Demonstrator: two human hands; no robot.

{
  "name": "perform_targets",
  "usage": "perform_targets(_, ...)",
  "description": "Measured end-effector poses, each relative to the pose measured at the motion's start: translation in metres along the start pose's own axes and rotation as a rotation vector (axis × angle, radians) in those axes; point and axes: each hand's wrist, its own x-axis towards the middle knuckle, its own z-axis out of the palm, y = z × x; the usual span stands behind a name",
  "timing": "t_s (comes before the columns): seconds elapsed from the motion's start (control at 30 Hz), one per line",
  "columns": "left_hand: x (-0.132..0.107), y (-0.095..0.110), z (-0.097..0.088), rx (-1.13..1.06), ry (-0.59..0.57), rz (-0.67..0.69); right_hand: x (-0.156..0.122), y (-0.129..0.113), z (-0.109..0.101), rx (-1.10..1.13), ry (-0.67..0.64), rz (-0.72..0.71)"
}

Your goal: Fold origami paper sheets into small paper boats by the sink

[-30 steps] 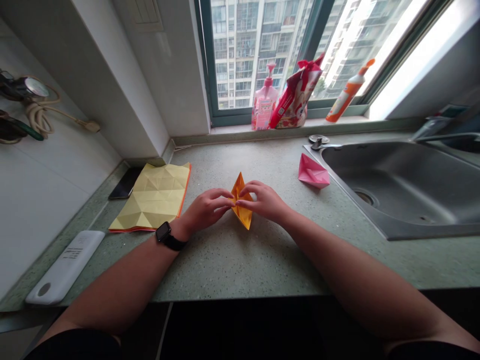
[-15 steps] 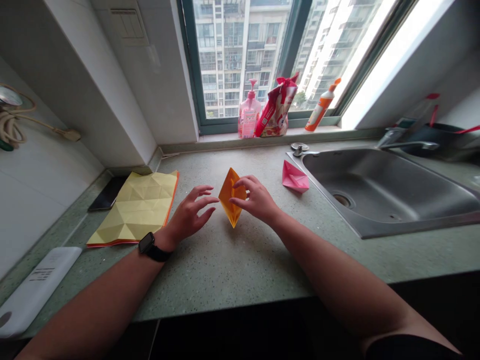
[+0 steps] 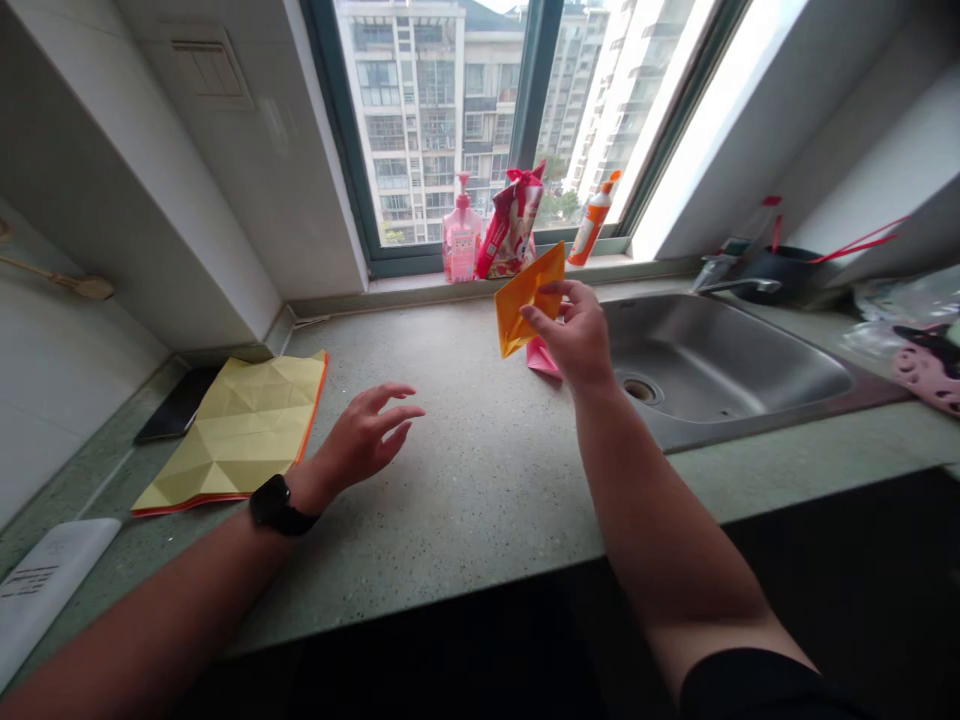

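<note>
Pinched in my right hand (image 3: 574, 330) is a folded orange paper piece (image 3: 517, 300), diamond-like in outline and raised off the countertop. Behind and below it, a folded pink paper piece (image 3: 544, 362) shows only in part beside the sink; my right hand and the orange paper cover the rest. My left hand (image 3: 367, 430), with a black watch on its wrist, hovers over the countertop (image 3: 450, 500) with fingers apart and nothing in them. To its left lie creased yellow paper sheets (image 3: 240, 430) with orange edges beneath.
A steel sink (image 3: 735, 345) is set in the counter at right. On the sill stand a pink pump bottle (image 3: 461, 240), a red bag (image 3: 514, 225) and an orange-white bottle (image 3: 592, 222). A dark phone-like slab (image 3: 176, 405) and a white device (image 3: 56, 570) lie at left.
My right hand has lifted the orange paper and carried it right, in front of the pink piece. My left hand stays open. The head view has turned right.
</note>
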Motion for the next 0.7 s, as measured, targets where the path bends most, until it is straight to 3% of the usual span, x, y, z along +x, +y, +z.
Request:
perform_targets(0.13, 0.034, 0.015, 0.001, 0.019, -0.112, 0.051, 0.02, 0.025, -0.031, 0.028, 0.12, 0.029)
perform_targets(0.23, 0.067, 0.025, 0.017, 0.008, -0.133, 0.049, 0.019, 0.042, -0.042, 0.043, 0.181, 0.142)
perform_targets(0.43, 0.125, 0.043, 0.088, -0.06, -0.115, -0.041, 0.001, 0.066, -0.045, 0.142, 0.285, 0.396)
perform_targets(0.57, 0.155, 0.057, 0.136, -0.107, -0.133, -0.106, -0.001, 0.07, -0.046, 0.161, 0.312, 0.448)
perform_targets(0.7, 0.173, 0.064, 0.169, -0.153, -0.129, -0.104, -0.003, 0.07, -0.047, 0.2, 0.26, 0.473)
